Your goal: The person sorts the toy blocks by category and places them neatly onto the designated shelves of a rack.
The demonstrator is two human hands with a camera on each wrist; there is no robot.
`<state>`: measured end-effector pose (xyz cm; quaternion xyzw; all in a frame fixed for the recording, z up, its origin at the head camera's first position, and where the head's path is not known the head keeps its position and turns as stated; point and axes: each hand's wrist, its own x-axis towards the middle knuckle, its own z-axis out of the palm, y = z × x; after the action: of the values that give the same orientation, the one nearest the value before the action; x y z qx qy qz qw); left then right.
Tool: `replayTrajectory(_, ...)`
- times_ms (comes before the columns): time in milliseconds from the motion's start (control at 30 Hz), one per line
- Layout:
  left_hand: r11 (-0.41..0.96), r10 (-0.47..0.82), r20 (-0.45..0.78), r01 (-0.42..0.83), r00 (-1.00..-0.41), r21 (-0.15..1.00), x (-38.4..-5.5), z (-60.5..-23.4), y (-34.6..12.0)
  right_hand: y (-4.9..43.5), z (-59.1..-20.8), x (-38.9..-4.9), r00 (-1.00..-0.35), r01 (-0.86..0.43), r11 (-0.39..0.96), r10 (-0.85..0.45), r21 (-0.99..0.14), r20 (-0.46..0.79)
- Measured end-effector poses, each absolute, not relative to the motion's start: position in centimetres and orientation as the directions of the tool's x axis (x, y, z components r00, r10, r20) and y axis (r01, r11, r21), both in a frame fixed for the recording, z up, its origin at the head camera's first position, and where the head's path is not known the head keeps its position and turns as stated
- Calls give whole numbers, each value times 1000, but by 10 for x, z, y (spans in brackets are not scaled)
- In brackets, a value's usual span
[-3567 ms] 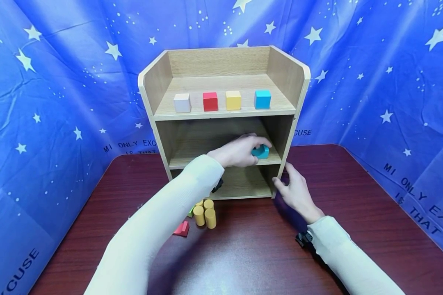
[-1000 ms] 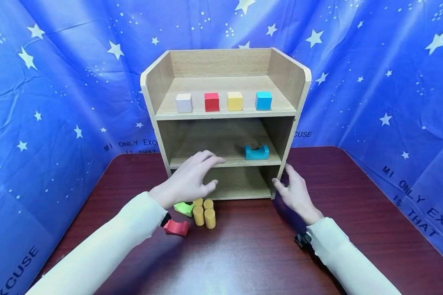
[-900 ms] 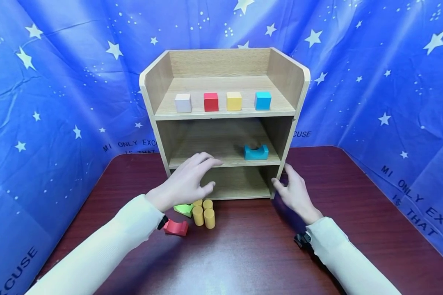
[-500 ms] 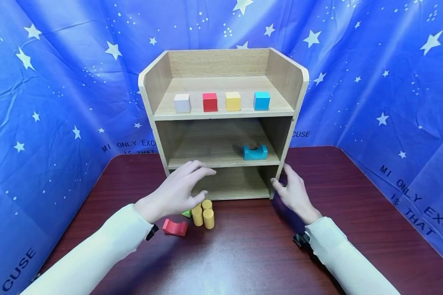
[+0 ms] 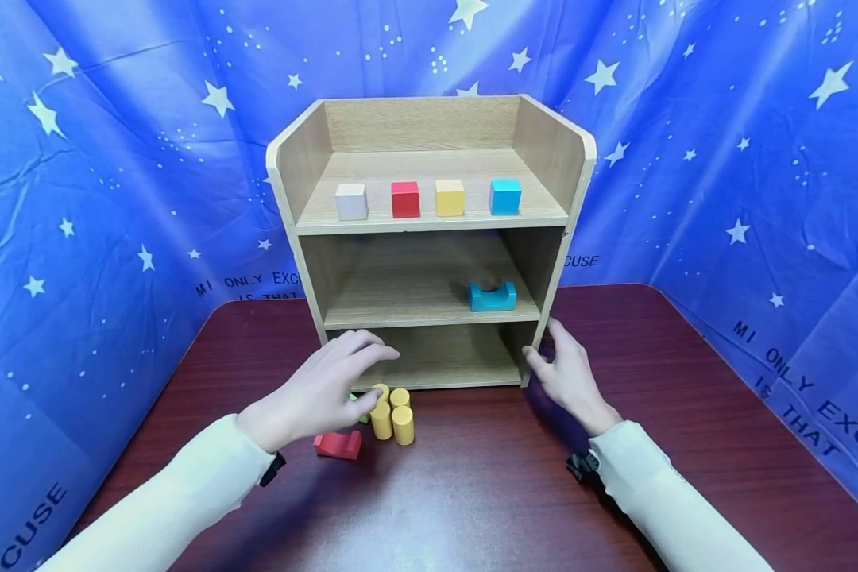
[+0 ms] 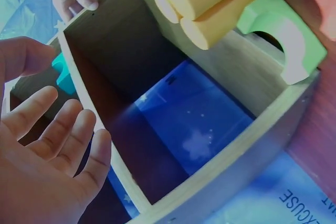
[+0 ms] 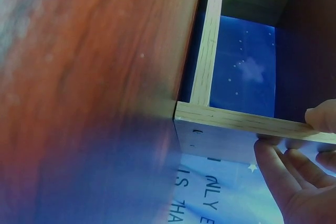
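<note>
My left hand hovers with spread fingers over the left front of the table, holding nothing. Below it lies a green arch block, mostly hidden in the head view, beside several yellow cylinders standing on end. A red arch block lies nearer me, hollow side up. At the right, my right hand grips the side panel of the wooden shelf, thumb at the front edge and fingers against the outer face. On the middle shelf, toward the right, sits a blue arch block, hollow side up.
Along the top shelf's front stand a white cube, a red cube, a yellow cube and a blue cube. The shelf stands on a dark red table, with a starry blue curtain around it.
My left hand has let go of the blue arch block on the middle shelf. It has moved left and down toward the green block and cylinders. My right hand stays at the shelf's side.
</note>
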<state>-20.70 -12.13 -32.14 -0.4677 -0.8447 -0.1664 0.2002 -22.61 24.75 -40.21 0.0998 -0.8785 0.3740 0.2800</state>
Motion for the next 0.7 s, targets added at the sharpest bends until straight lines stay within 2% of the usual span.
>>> replayTrajectory(400,516,727,472,850,-499,105,-203,-333,-141,247,-402,-226,-826,-381,696,40,-608,562)
replayTrajectory(700,559,720,411,818,-560,135,-201,-342,-151,247,-402,-226,-828,-377,696,43,-611,560)
